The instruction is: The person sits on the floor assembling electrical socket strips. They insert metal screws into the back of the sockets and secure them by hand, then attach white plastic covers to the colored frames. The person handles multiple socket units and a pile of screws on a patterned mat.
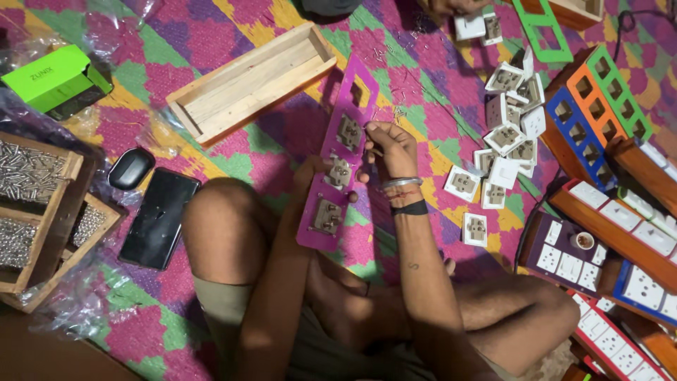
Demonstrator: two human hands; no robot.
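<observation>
Head view: left hand (308, 176) fingers clamped on purple plate (340, 159) w/ sockets over the lap; right hand (390, 146) fingers pinched together at its edge. Plate could tilt, small part may drop onto the mat (282, 134).

In the left grip (310, 176) and right grip (388, 144) sits a matt purple plastic faceplate (342, 159) fitted with dull metal-backed socket modules (328, 216). Under both grips lies a woven cloth mat (282, 137), coarse and patterned. Beyond the grips is a bare, unvarnished wooden tray (247, 85). Right of them lie smooth white plastic sockets (504, 137); far left, shiny metal screws (28, 169) and a glossy black phone (159, 217).
</observation>
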